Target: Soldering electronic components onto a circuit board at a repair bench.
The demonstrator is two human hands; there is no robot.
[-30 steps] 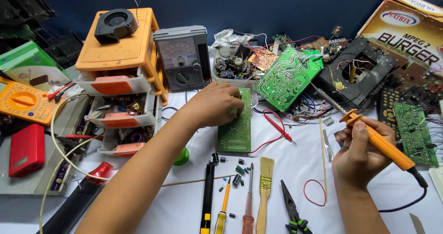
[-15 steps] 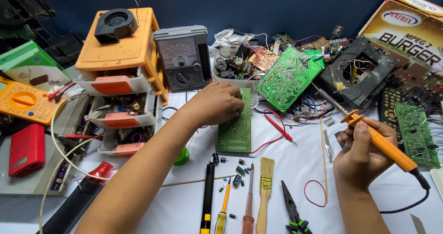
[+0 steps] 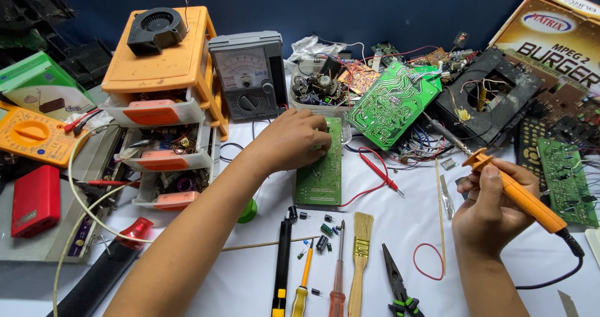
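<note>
My left hand [image 3: 292,141] rests on the upper left part of a long green circuit board [image 3: 322,170] lying flat on the white table, fingers curled over its edge. My right hand [image 3: 490,208] grips an orange soldering iron [image 3: 515,193], whose metal tip [image 3: 440,131] points up and left, off the board and near a larger tilted green circuit board [image 3: 390,104]. A black cord trails from the iron's rear end.
An orange drawer unit [image 3: 164,98] with a black fan on top and a grey analogue meter [image 3: 247,83] stand at the back left. Screwdrivers, a brush [image 3: 359,254], pliers [image 3: 397,282] and loose capacitors lie in front. A cardboard box [image 3: 553,36] and more boards fill the right.
The right hand and soldering iron have shifted slightly. The left hand stays on the green board.
</note>
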